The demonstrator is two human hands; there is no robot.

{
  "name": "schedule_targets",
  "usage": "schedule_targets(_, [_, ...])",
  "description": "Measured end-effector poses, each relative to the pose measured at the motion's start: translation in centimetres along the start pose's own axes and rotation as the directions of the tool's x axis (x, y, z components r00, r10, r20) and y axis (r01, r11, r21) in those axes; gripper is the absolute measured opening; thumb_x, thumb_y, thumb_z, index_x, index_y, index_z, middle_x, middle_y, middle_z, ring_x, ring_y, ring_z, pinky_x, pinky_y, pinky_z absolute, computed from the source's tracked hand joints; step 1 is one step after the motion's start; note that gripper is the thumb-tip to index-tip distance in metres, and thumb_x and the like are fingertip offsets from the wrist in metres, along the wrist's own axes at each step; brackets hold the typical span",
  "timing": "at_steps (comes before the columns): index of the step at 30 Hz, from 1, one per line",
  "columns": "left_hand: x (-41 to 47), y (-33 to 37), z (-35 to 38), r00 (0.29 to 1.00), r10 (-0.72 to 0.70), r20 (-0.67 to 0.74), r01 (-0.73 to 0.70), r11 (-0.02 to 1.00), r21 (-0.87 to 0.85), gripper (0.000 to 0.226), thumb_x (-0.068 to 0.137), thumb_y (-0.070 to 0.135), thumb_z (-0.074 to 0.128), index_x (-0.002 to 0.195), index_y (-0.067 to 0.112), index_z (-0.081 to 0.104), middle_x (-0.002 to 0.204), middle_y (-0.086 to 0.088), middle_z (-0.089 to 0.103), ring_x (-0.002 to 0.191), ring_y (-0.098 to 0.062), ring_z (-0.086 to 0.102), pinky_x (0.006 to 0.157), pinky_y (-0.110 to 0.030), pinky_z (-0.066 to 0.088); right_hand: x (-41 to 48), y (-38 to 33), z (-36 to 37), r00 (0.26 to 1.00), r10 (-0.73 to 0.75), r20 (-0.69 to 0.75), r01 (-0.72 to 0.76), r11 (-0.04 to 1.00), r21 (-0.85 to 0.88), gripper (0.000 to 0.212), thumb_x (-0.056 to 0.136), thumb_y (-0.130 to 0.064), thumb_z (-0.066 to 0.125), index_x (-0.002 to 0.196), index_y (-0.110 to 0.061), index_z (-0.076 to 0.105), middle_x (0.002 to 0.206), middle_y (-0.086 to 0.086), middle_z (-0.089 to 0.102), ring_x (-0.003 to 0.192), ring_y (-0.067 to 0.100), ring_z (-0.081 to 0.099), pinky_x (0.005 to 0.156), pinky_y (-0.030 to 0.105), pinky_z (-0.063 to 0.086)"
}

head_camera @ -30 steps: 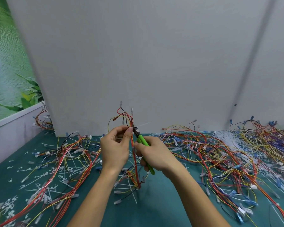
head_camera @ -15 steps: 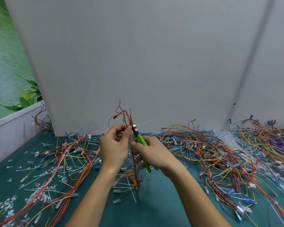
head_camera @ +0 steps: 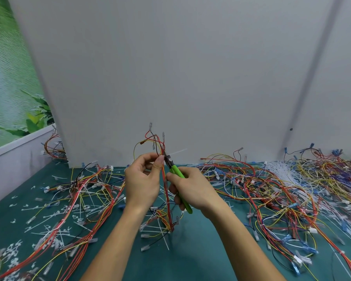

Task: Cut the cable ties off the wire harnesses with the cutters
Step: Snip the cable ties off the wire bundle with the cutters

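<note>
Green-handled cutters (head_camera: 176,171) sit in the right hand (head_camera: 193,191), whose curled fingers wrap the grips so that only the top of the handles and one tip poking out below the palm can be seen. The dark cutting head is small and half hidden behind the left thumb and the wires, so I cannot tell whether the blades are closed on anything. The left hand (head_camera: 142,183) pinches an upright wire harness (head_camera: 166,193) of red, yellow and black wires between thumb and fingers, held above the table (head_camera: 170,258), its lower end fanning out onto the green surface. A thin white cable tie (head_camera: 177,152) sticks out to the right just beside the cutting head; where it wraps the wires is too small to make out. Both forearms are cut off by the lower edge. More harnesses lie in a thick tangle (head_camera: 272,189) to the right and a looser spread (head_camera: 85,191) to the left, with white tie scraps (head_camera: 14,248) scattered near the left edge and a white bundle of ties (head_camera: 280,169) at the back right, in front of the grey board (head_camera: 170,67).
</note>
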State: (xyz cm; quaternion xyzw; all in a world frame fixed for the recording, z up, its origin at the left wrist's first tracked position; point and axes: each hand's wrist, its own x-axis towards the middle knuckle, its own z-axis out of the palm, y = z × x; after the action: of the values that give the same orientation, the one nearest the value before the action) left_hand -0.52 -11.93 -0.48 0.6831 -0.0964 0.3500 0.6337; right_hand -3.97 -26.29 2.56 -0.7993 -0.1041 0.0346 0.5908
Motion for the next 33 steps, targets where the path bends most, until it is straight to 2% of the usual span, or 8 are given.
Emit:
schedule_targets(3, [-0.04, 0.1, -0.03, 1.0, -0.003, 0.002, 0.003, 1.0, 0.012, 0.006, 0.089, 0.038, 0.073, 0.093, 0.039, 0.068, 0.088, 0.021, 0.072, 0.083, -0.003, 0.069, 0.068, -0.013, 0.054, -0.01, -0.17, 0.03, 1.0, 0.007, 0.022, -0.008, 1.0, 0.025, 0.023, 0.103, -0.032, 0.056, 0.098, -0.011, 0.064, 0.077, 0.006, 0.063, 0.056, 0.018, 0.063, 0.049, 0.033, 0.055])
schedule_targets(7, [-0.02, 0.33, -0.08, 1.0, -0.008, 0.009, 0.008, 1.0, 0.009, 0.006, 0.09, 0.035, 0.073, 0.093, 0.038, 0.068, 0.088, 0.021, 0.072, 0.084, -0.003, 0.069, 0.069, -0.015, 0.055, -0.01, -0.21, 0.16, 0.999, 0.006, 0.041, -0.004, 1.0, -0.03, 0.023, 0.102, -0.036, 0.058, 0.104, -0.013, 0.062, 0.09, 0.004, 0.068, 0.066, 0.014, 0.069, 0.063, 0.036, 0.062])
schedule_targets(9, [-0.05, 0.38, -0.07, 1.0, -0.008, 0.012, 0.008, 1.0, 0.011, 0.007, 0.09, 0.034, 0.073, 0.093, 0.038, 0.068, 0.089, 0.022, 0.072, 0.084, -0.002, 0.069, 0.069, -0.014, 0.055, -0.02, -0.21, 0.13, 0.999, 0.009, 0.044, -0.007, 0.999, -0.04, 0.024, 0.102, -0.036, 0.058, 0.106, -0.013, 0.062, 0.092, 0.004, 0.068, 0.068, 0.015, 0.069, 0.065, 0.037, 0.063])
schedule_targets(16, [-0.06, 0.28, -0.08, 1.0, -0.007, 0.013, 0.007, 1.0, 0.013, 0.006, 0.088, 0.039, 0.072, 0.092, 0.037, 0.068, 0.087, 0.021, 0.072, 0.082, -0.004, 0.069, 0.067, -0.014, 0.053, -0.22, -0.28, 0.32, 1.0, 0.02, -0.012, -0.02, 0.999, -0.048, 0.037, 0.106, -0.041, 0.051, 0.099, -0.006, 0.062, 0.075, 0.005, 0.058, 0.051, 0.017, 0.062, 0.049, 0.032, 0.052])
schedule_targets(23, [-0.1, 0.44, 0.01, 1.0, 0.003, 0.004, -0.003, 1.0, 0.016, 0.006, 0.088, 0.039, 0.072, 0.092, 0.037, 0.068, 0.087, 0.022, 0.072, 0.079, 0.0, 0.068, 0.066, -0.011, 0.052, -0.26, -0.33, -0.01, 1.0, 0.02, 0.011, -0.02, 1.0, -0.007, 0.034, 0.106, -0.041, 0.052, 0.094, -0.011, 0.061, 0.075, 0.004, 0.058, 0.051, 0.017, 0.059, 0.046, 0.029, 0.049])
schedule_targets(27, [0.06, 0.47, -0.12, 1.0, -0.002, 0.005, 0.002, 1.0, 0.029, 0.006, 0.088, 0.038, 0.072, 0.092, 0.039, 0.068, 0.088, 0.021, 0.072, 0.08, -0.001, 0.068, 0.066, -0.011, 0.052, -0.34, -0.47, -0.19, 0.999, 0.024, 0.048, -0.025, 1.0, 0.004, 0.034, 0.106, -0.041, 0.051, 0.098, -0.01, 0.061, 0.08, 0.006, 0.059, 0.058, 0.017, 0.06, 0.051, 0.032, 0.054])
schedule_targets(33, [0.06, 0.66, -0.16, 1.0, -0.003, 0.004, 0.003, 0.999, 0.035, 0.005, 0.088, 0.04, 0.072, 0.091, 0.039, 0.068, 0.086, 0.021, 0.072, 0.081, -0.003, 0.068, 0.065, -0.012, 0.053, -0.4, -0.71, 0.05, 0.997, 0.026, 0.075, -0.025, 1.0, -0.01, 0.035, 0.107, -0.041, 0.049, 0.101, -0.008, 0.058, 0.085, 0.006, 0.059, 0.062, 0.015, 0.065, 0.067, 0.045, 0.063])
